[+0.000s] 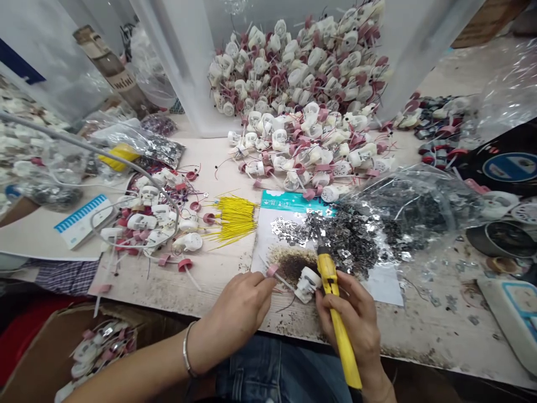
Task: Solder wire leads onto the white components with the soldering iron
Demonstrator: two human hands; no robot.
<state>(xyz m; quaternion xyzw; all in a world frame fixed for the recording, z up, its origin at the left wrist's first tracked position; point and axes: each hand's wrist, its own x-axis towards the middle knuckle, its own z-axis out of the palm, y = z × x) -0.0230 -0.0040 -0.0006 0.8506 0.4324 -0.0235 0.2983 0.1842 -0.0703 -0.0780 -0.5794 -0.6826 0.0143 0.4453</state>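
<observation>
From here I count one left hand (247, 299), one right hand (354, 316), one yellow-handled tool (344, 350), one bracelet (187, 350), one "mini" bottle (113, 70); white-and-pink parts (293, 73) beyond counting.

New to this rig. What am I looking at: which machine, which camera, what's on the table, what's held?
No machine: these are a person's two bare hands, seen by one head-worn camera looking forward and down. The right hand holds a long yellow-handled tool, with a white plastic part at its fingertips. The left hand is at a small pink plastic piece; whether it grips it is unclear. On the pale tabletop lie a fan of thin yellow wires, a pile of small silvery metal pieces and a heap of white and pink plastic parts; more fill the whitish bin behind.
</observation>
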